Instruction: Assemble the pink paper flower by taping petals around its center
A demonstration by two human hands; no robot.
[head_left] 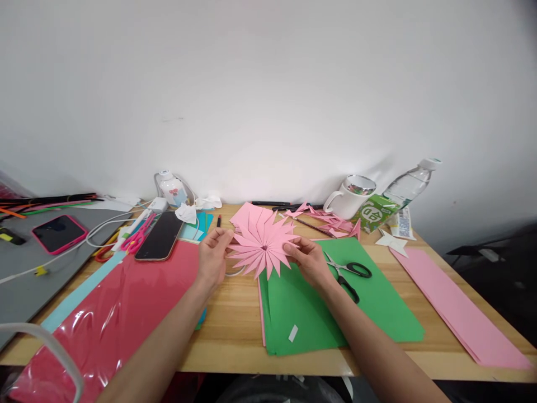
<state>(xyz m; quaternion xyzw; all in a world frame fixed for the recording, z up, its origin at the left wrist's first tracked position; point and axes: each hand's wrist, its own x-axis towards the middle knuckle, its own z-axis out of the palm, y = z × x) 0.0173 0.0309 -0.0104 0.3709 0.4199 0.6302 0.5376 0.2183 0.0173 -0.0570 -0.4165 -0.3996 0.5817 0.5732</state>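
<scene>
Pink paper flower (268, 237), many-pointed, sits between both hands at mid-surface (235, 341), overlapping the back-left corner of the green paper (310, 327) in view. Can't tell if its lower points touch down.

Left hand (213, 254): grip pinched, thumb and fingertips closed on the left edge. Right hand (309, 260): same on the right edge, thumb in front, fingers mostly hidden behind. Opposite edge holds probably keep it spread and level, with little load on the small hole at centre. Thin points likely crease if squeezed hard.

Around: black-handled scissors (340, 273) lie on the green paper just beside the right forearm. Handy spot, I'd guess, but the nearest snag for that arm. White scrap (293, 333) on the same paper, nearer the front edge. Pink squares (246, 214) behind the flower, partly hidden by it.

Back right: pink offcuts (342, 225) in front of a white mug (347, 201), then a green box (372, 214) and water bottle (408, 182). They'd crowd any reach that way. Pink strips (457, 308) far right.

Left: glossy red pack (142, 291) under the left forearm, phone (159, 237) and pink scissors (136, 240) behind.
</scene>
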